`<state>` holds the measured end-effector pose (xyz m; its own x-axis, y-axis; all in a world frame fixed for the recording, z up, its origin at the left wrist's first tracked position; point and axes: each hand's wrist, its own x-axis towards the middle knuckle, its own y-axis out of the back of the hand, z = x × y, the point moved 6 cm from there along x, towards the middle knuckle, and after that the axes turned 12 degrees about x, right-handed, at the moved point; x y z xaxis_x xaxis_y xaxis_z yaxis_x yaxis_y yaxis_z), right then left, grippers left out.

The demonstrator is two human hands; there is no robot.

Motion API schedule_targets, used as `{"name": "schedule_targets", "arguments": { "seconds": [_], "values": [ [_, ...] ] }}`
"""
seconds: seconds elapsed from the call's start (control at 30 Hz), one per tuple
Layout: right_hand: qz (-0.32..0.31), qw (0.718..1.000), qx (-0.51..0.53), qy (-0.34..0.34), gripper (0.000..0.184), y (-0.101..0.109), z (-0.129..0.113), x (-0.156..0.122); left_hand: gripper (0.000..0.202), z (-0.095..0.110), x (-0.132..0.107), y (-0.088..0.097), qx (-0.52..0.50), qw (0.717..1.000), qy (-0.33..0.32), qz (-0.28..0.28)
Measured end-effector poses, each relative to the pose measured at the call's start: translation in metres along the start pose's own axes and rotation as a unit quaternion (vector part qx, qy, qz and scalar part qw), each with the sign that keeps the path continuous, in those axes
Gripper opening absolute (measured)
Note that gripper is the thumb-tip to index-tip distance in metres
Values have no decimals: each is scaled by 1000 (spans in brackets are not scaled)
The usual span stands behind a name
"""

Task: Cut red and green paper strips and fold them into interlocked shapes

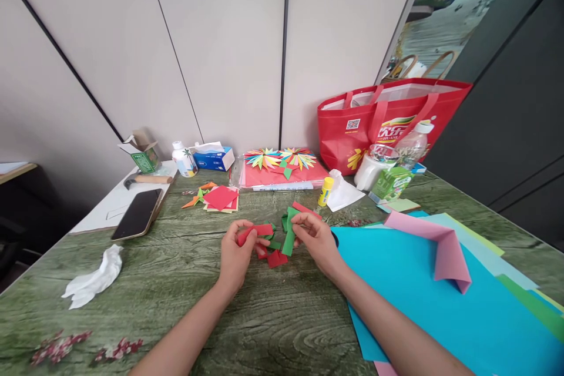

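Observation:
My left hand [235, 252] is closed on a red folded paper strip [257, 231] above the green wood-grain table [185, 282]. My right hand [315, 241] pinches a green folded paper strip [289, 239], held upright and tilted. Between and under the hands lies a small pile of red and green folded pieces [277, 257]. The two strips are close together but I cannot tell whether they touch.
Large blue paper sheets [423, 299] with a folded pink sheet [445, 244] lie at the right. A crumpled tissue [94, 279], a phone [136, 214], a glue stick [326, 191], paper stars [282, 158], a tissue box [214, 157] and a red bag [388, 117] stand around.

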<state>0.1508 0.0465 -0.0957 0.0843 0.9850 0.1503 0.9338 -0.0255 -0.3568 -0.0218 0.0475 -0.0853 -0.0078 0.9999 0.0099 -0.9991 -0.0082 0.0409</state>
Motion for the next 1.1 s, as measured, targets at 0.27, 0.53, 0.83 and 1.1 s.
{"name": "schedule_targets", "arguments": {
  "seconds": [0.27, 0.53, 0.83, 1.1],
  "values": [
    [-48, 994, -86, -45, 24, -4, 14, -2, 25, 6, -4, -6, 10, 999, 0, -32],
    [-54, 980, -176, 75, 17, -18, -15, -13, 17, 6, -11, -14, 101, 991, -43, -71],
    [-77, 986, -144, 37, 12, -28, -7, -21, 15, 10, -14, -13, 155, 985, -45, -55],
    [-51, 962, -234, 130, 4, -30, -19, -27, 16, 6, -16, -10, 182, 981, -57, -39]
  ]
}}
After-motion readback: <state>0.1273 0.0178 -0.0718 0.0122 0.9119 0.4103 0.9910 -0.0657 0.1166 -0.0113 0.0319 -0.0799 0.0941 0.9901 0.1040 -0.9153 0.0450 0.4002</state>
